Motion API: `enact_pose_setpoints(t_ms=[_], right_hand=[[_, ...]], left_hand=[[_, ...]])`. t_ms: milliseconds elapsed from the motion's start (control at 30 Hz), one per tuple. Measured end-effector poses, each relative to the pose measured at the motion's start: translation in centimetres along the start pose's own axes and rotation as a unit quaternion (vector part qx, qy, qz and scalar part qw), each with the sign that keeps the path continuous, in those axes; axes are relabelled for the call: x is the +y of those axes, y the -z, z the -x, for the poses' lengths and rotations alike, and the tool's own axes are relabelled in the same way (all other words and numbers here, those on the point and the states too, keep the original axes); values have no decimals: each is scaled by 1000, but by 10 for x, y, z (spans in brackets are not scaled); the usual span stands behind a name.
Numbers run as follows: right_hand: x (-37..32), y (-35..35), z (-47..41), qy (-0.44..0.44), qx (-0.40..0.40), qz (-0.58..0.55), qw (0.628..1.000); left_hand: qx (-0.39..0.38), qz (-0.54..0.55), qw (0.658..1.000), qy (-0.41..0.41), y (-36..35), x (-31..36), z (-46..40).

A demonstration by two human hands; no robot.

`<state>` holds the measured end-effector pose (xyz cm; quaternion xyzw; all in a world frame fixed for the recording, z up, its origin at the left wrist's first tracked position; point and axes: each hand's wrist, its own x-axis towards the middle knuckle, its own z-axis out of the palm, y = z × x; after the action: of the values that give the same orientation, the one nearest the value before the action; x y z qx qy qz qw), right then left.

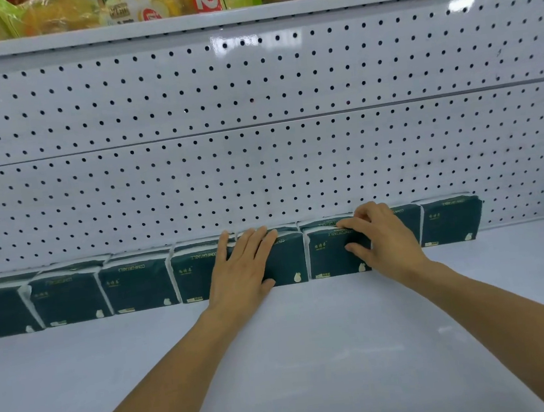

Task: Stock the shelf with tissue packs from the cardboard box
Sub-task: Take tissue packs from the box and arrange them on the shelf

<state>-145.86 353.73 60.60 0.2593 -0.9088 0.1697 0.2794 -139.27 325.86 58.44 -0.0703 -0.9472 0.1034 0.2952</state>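
Left hand (243, 269) flat on one tissue pack (283, 258); right grip (381, 234) pinches the next pack (332, 253) (both upright).

Tissue packs (138, 285): dark green wrappers, white ends, small gold print, "COMFORTABLE" reads upside down on top. One row along the back edge of the white shelf (313, 352), standing on edge side by side, touching or nearly so, backs against the rear panel. Row runs from the shelf's left edge to near its back right corner; last pack (450, 220) there. Front of the shelf carries no packs. Cardboard box not in view.
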Motion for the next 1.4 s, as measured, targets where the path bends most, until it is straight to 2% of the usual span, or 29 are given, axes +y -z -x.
enact_pose_setpoints(t_ms=[167,367,500,633,700,1000,1167,1300,1400], right_hand=[[-1,-1,1,11,9,35,999],[-22,14,9,-33,-9,32,999],[-50,36,29,-4,10,-1,1000],[-87,49,54,45,47,-60,996],[-110,51,68,65,48,-94,992],[-254,31,121,191,-4,-213,958],[-354,5,158,276,-55,-297,913],[-442,-14,190,335,-58,-350,873],[-514,-32,219,354,-60,-376,854]], left_hand=[[-19,6,1000,4,5,0,1],[-75,44,995,41,38,10,3],[-1,46,998,43,66,13,35],[2,90,991,95,97,15,76],[29,83,988,125,112,14,103],[58,27,960,274,177,-7,263],[43,-18,937,346,213,-40,365],[44,-43,908,414,234,-70,455],[-10,-63,884,463,244,-95,527]])
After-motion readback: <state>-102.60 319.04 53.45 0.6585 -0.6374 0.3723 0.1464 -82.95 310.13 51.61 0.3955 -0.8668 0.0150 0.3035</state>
